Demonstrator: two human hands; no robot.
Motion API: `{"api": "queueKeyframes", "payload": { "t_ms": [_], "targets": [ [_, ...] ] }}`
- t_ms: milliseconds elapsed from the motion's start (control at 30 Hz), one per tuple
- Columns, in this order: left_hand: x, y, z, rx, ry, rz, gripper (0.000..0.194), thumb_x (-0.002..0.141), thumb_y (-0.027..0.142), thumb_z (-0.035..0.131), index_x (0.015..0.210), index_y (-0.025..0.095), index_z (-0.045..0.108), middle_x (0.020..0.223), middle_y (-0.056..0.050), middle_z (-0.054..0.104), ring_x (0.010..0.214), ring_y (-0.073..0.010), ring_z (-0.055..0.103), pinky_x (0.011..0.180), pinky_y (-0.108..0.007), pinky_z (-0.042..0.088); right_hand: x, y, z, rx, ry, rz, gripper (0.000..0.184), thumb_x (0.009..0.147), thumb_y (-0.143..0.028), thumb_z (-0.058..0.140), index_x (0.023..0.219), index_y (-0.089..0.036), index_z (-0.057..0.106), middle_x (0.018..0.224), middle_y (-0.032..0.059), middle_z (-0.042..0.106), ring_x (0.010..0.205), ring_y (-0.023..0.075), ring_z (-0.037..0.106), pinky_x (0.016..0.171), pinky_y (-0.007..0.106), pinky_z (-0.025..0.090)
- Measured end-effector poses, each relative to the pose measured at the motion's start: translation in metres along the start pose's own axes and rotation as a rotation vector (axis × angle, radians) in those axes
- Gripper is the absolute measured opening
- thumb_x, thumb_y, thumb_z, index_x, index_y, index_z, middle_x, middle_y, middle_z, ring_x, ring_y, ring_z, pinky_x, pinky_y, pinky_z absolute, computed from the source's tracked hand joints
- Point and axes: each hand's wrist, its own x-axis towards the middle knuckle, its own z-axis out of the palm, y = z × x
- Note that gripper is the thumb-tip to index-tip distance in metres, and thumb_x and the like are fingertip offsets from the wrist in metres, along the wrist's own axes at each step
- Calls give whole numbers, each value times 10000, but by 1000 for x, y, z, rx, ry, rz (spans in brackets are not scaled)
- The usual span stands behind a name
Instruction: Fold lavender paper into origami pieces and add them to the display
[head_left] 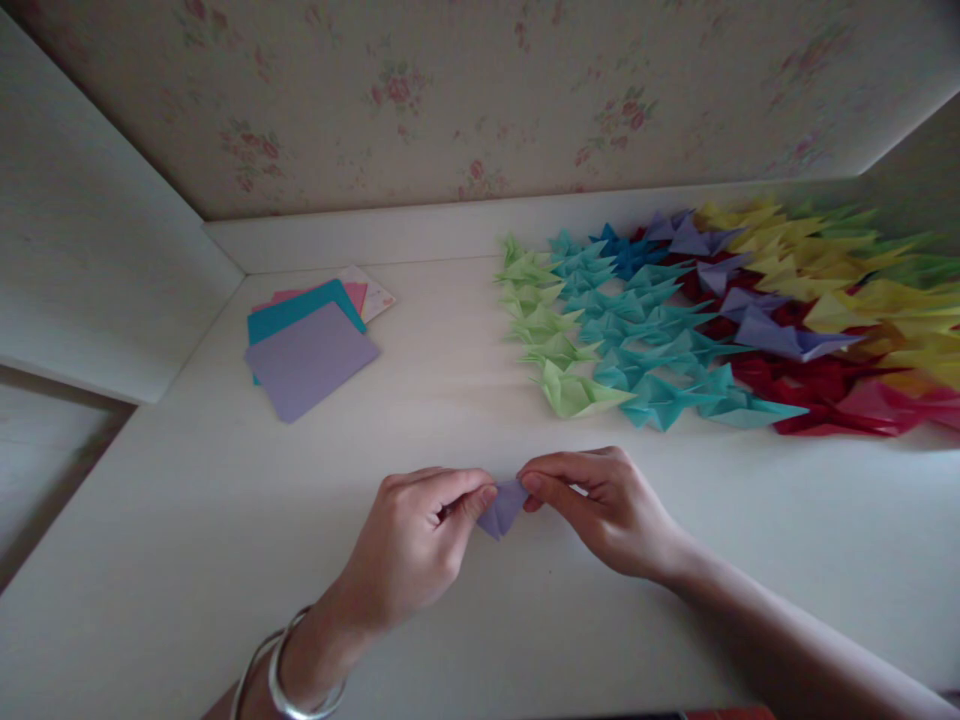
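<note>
Between my two hands is a small piece of folded purple paper, its pointed end toward me. My left hand pinches its left side between thumb and fingers. On the opposite side, my right hand grips the upper right corner, also in a pinch. The fingertips cover part of the folds. Farther back on the right stand rows of folded paper boats; a light green boat and a teal boat are nearest my right hand.
A fanned stack of paper sheets, with a purple sheet on top, lies at the back left. More boats in purple, red and yellow fill the right side of the white table. A papered wall rises behind.
</note>
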Motion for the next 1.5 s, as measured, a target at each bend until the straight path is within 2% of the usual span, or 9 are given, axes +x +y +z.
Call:
{"api": "queueKeyframes", "payload": {
  "t_ms": [133, 233, 400, 500, 633, 800, 1000, 1200, 1500],
  "targets": [
    [1, 3, -2, -94, -59, -111, 239, 964, 300, 542, 860, 195, 730, 749, -16, 716, 680, -152, 633, 628, -253, 459, 1, 0, 5, 72, -6, 57, 247, 946, -267, 570, 804, -179, 753, 701, 26, 737, 675, 163, 697, 577, 223, 522],
    [4, 0, -5, -302, -82, -246, 237, 938, 352, 583, 859, 182, 728, 714, -16, 689, 626, -140, 603, 561, -240, 449, -1, 2, 6, 178, 23, 68, 213, 946, -318, 589, 974, -187, 755, 851, 54, 762, 737, 177, 712, 630, 251, 563],
    [9, -5, -6, -729, -86, -501, 296, 857, 375, 691, 1075, 178, 661, 634, 36, 625, 469, -92, 536, 409, -185, 407, -2, 3, 3, 184, -11, -220, 331, 925, -214, 628, 1251, -264, 658, 1291, 93, 654, 1128, 225, 642, 811, 299, 584],
    [10, -5, -5, -820, -98, -552, 293, 850, 370, 703, 1057, 166, 662, 634, 38, 616, 472, -87, 552, 408, -174, 431, 0, 3, 4, 173, -41, -333, 295, 908, -158, 644, 1185, -244, 702, 1219, 97, 694, 1103, 219, 658, 836, 314, 583],
    [10, -2, -3, -781, -74, -502, 306, 909, 435, 623, 1004, 150, 682, 677, 8, 626, 538, -96, 577, 444, -176, 462, 3, 2, 5, 97, 31, -283, 169, 918, -197, 648, 1047, -216, 756, 1033, 81, 762, 963, 206, 703, 847, 320, 563],
    [7, 4, -4, -695, -53, -331, 347, 951, 460, 552, 1055, 154, 680, 898, -62, 664, 801, -169, 636, 585, -239, 570, 4, 1, 3, 109, 93, -69, 200, 948, -306, 607, 925, -184, 763, 820, 57, 750, 729, 165, 680, 648, 259, 537],
    [1, 2, -3, -709, 12, -289, 346, 918, 359, 647, 1231, 237, 563, 1059, -50, 680, 861, -173, 684, 690, -272, 617, 1, 3, 5, 298, 98, 52, 279, 929, -392, 628, 1065, -177, 740, 820, 62, 751, 732, 174, 710, 640, 265, 576],
    [3, 1, -1, -663, 89, -306, 297, 950, 377, 591, 1203, 230, 542, 985, -33, 717, 703, -139, 708, 646, -268, 629, 0, 3, 8, 419, 105, 83, 323, 912, -394, 656, 1164, -196, 693, 801, 42, 755, 695, 162, 731, 639, 261, 605],
    [4, -1, 0, -554, 83, -315, 227, 950, 357, 580, 1123, 211, 599, 813, -6, 729, 615, -143, 702, 587, -258, 619, 0, 9, 15, 317, 121, 101, 288, 929, -391, 617, 1086, -171, 716, 668, 35, 728, 595, 165, 711, 572, 259, 597]
  ]
}}
